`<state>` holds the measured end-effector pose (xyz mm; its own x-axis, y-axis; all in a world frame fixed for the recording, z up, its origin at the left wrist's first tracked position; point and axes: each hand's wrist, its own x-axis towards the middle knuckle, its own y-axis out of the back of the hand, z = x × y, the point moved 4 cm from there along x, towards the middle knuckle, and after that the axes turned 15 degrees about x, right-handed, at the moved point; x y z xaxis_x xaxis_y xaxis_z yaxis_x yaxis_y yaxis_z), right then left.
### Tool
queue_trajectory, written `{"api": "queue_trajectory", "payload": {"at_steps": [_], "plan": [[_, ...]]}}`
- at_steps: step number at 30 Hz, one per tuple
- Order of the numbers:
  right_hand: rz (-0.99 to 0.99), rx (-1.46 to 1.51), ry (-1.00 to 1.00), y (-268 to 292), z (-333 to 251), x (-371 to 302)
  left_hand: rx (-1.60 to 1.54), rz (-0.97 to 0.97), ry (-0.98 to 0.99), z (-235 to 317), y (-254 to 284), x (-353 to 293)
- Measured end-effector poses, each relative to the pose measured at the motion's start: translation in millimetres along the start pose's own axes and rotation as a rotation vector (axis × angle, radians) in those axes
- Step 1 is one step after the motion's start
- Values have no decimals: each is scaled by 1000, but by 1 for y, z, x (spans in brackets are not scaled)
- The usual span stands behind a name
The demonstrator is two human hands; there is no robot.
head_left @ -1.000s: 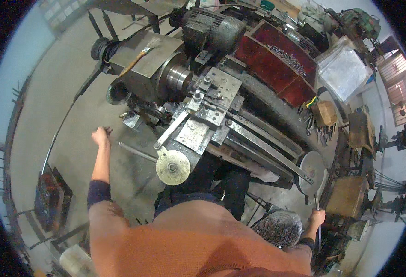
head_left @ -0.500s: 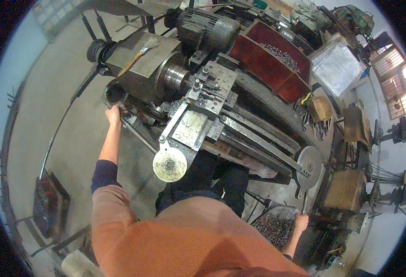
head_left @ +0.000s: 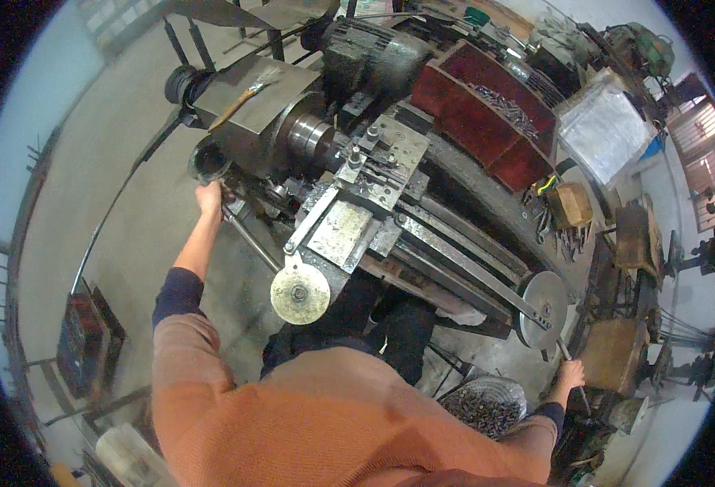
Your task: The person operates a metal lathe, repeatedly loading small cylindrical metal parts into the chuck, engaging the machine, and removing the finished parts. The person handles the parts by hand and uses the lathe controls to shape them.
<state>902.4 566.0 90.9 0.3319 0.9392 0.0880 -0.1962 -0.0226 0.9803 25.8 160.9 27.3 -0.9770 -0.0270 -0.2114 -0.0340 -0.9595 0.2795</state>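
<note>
A small metal lathe with a shiny round chuck (head_left: 312,136) stands in front of me. My left hand (head_left: 209,200) is closed at the upper end of a long metal lever (head_left: 252,239), beside a dark round housing (head_left: 209,162); my fingers partly hide what they grip. Far to the right, my right hand (head_left: 570,373) wraps round a thin rod handle (head_left: 564,349) by a grey disc wheel (head_left: 542,304). Between the hands lie the tool slide (head_left: 390,162) and a pale round dial (head_left: 300,290).
A paint brush (head_left: 244,99) lies on the headstock. Behind the bed stand a motor (head_left: 373,61) and a red tray (head_left: 471,105) holding small metal parts. A basket of metal pieces (head_left: 483,406) sits low near my right arm. Hand tools (head_left: 564,235) lie at the right.
My right hand has swung right and slightly up with the rod handle, and the disc wheel has turned. My left hand keeps its place on the lever. The whole view has shifted slightly.
</note>
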Motion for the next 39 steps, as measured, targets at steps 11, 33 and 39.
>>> {"api": "queue_trajectory", "payload": {"at_steps": [11, 33, 39], "plan": [[129, 532, 202, -47, -27, -109, 855, -79, -377, -61, 58, 74], [151, 991, 772, 159, -210, -132, 1481, -348, -586, -120, 36, 113], [-88, 1246, 1437, 263, -413, -247, 1194, 224, -900, 39, 146, 100]]}}
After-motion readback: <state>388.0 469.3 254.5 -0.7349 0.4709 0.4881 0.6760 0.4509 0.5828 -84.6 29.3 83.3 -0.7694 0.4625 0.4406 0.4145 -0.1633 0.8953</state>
